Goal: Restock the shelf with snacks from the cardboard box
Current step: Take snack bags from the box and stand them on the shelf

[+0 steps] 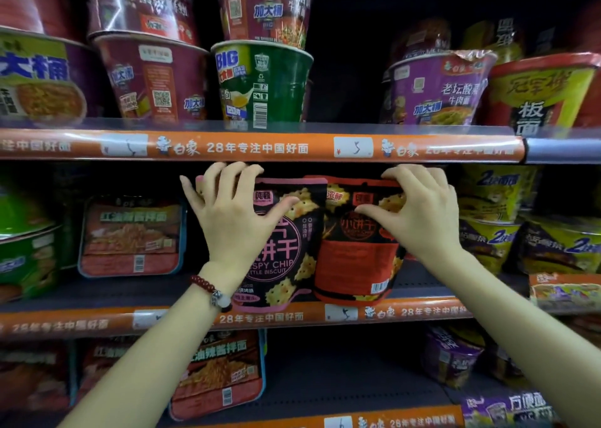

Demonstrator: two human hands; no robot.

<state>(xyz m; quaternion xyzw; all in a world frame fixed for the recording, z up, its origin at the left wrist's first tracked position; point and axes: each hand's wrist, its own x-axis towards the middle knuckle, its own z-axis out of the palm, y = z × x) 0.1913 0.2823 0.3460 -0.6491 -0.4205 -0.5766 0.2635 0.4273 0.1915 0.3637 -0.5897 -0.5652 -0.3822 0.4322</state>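
Two upright biscuit bags — pink-trimmed bag, red-trimmed bag — touching.

**Noodle tubs and trays around the stocking spot**

On the upper tier a green noodle cup marked BIG stands under a stacked maroon cup, with a purple noodle bowl well to its right. One tier down, a flat noodle tray stands on edge at the left, and yellow-and-purple bowls are stacked at the right. A white price tag sits in an orange rail strip. Another tray leans on the lowest tier.
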